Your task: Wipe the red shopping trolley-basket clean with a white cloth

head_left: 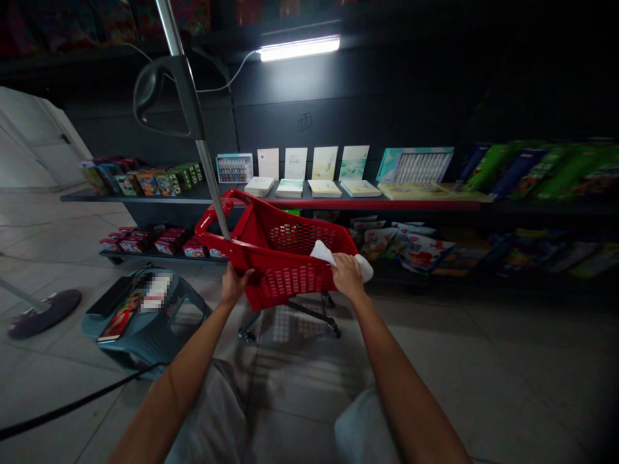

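A small red shopping cart (290, 258) stands on wheels in front of me, its handle end to the left. Near that end, my left hand (235, 283) grips the basket's lower side, thumb against the outer wall. At the right end, my right hand (347, 274) presses a white cloth (323, 251) onto the basket's top rim. Part of the cloth sticks out on either side of the fingers. A metal pole (213, 174) with a dark loop-shaped grip rises by the cart's handle; its lower end is hidden behind the cart.
Behind the cart runs a dark shelf (193, 201) with notebooks (290, 187), boxed sets and small boxes. Snack bags (420, 251) and red packs (169, 238) fill the lower shelf. A blue-grey stool (178, 283) stands left, carrying flat items. A round stand base (48, 314) is beyond it.
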The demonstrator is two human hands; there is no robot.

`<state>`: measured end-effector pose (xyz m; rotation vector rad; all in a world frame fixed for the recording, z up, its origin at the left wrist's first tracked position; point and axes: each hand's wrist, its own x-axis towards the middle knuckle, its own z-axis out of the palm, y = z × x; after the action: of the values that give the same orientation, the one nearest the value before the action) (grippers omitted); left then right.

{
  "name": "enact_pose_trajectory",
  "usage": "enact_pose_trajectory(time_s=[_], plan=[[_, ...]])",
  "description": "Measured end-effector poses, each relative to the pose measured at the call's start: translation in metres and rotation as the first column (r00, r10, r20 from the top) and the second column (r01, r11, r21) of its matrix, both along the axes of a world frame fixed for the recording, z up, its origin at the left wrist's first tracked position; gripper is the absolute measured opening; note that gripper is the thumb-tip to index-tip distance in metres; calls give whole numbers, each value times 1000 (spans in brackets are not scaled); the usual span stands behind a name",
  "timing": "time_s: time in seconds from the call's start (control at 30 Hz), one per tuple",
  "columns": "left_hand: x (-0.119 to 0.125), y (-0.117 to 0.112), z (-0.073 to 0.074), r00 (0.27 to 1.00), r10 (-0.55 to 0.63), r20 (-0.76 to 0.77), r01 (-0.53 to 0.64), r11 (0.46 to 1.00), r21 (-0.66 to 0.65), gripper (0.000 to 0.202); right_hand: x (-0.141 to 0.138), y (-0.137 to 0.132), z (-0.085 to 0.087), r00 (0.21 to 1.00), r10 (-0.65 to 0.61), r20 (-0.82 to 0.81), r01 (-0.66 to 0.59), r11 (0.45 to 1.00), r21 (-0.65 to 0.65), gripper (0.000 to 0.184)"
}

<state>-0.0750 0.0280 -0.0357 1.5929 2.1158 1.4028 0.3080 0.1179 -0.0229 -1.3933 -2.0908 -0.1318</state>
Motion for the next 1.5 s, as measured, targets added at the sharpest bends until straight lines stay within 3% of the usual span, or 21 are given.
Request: enact_pose_trajectory(time_s=[0.2, 0.33, 0.43, 0.7, 0.83, 1.03, 1.23, 1.37, 1.5], plan=[[1, 10, -21, 978, 7, 210, -11, 1000, 20, 52, 7, 10, -10, 998, -51, -44, 53, 998, 29, 41], [6, 15, -31, 950, -95, 296, 84, 995, 50, 54, -10, 2, -7, 988, -125, -95, 128, 991, 34, 41], [12, 14, -36, 945, -95, 313, 100, 995, -3, 52, -32, -10, 0, 982, -143, -121, 152, 986, 66, 43], [12, 13, -38, 967, -56, 250, 83, 992, -99, 60, -118, -39, 21, 993, 32, -115, -20, 994, 106, 46], [4, 16, -36, 968, -91, 234, 117, 988, -97, 59, -138, -41, 25, 983, 113, -145, -100, 991, 92, 50], [-2, 16, -34, 984, -91, 152, 110, 986, -122, 52, -122, -36, 30, 972, 213, -96, -208, 977, 53, 48], [-3, 17, -37, 984, -95, 153, 119, 981, -152, 47, -81, -28, 24, 990, 136, -21, -135, 990, 38, 44], [2, 12, -38, 979, -58, 194, 86, 986, -140, 52, -48, -18, 17, 995, 70, -65, -69, 998, 6, 43], [8, 8, -37, 963, -57, 264, 92, 988, -126, 51, -39, -16, 12, 996, 57, -75, -57, 998, 1, 42]])
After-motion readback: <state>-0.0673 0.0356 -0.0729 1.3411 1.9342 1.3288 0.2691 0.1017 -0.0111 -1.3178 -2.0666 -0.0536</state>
